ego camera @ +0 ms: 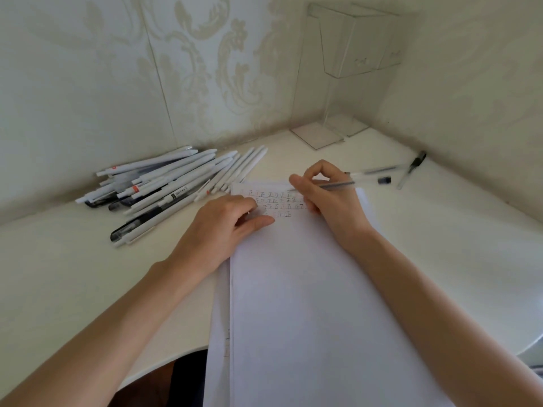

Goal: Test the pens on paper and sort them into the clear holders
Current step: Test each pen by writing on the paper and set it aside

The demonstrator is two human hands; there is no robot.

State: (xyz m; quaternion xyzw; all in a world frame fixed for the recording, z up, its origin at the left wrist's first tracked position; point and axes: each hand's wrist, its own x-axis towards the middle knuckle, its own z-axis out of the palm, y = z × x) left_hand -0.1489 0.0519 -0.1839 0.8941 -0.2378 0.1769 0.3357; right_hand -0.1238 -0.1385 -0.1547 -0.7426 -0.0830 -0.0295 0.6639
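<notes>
A: Head view: right hand [326, 198] is pinching the clear pen [338, 185], tip sitting at the top row of marks on the paper [308, 289]. Left hand [226, 227] is pressing the sheet, fingers loose, gripping nothing.

B: Good. Left should be pinning the sheet while you're drawing short, light strokes on blank space. Pen pile [164, 186] is lying left; clear holders [355, 45] are standing in the far corner, well apart.

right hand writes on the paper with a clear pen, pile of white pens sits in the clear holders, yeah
No: in the head view the pile of white pens lies on the table, left of the paper, not in the clear holders. The rest holds.
</notes>
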